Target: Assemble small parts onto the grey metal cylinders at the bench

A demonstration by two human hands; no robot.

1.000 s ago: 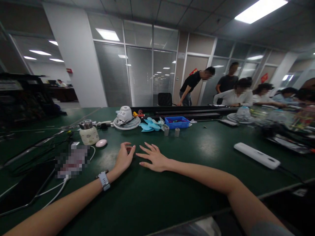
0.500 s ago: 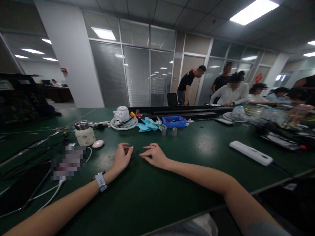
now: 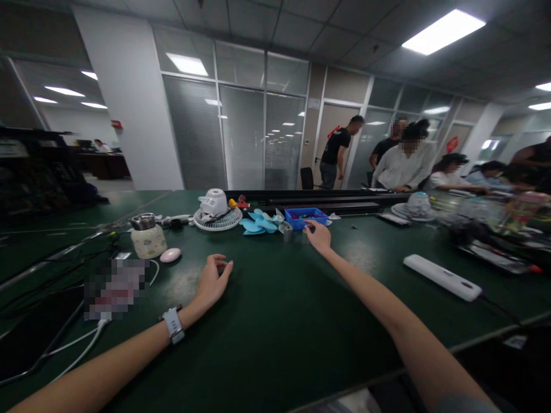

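Observation:
My left hand (image 3: 214, 279) rests on the green table with its fingers loosely curved, thumb apart from them and nothing held. My right hand (image 3: 319, 236) is stretched forward, fingers bent and thumb apart, at a small grey metal cylinder (image 3: 305, 237). The fingertips partly cover that cylinder, and whether they touch it is unclear. A second grey metal cylinder (image 3: 287, 233) stands upright just to its left. Directly behind my right fingertips is a blue plastic tray (image 3: 297, 221) with small parts inside. Light-blue fan blades (image 3: 258, 222) lie left of the cylinders.
A white fan housing and grille (image 3: 217, 218) lie farther left. Nearer on that side are a cream bottle (image 3: 148, 241), a pink oval object (image 3: 170, 255), a phone and cables. At right lies a white power strip (image 3: 442, 277). Several people are across the table.
My right hand has moved forward and right, from beside the left hand to the right-hand metal cylinder. My left hand has stayed nearly in place. The view has shifted slightly.

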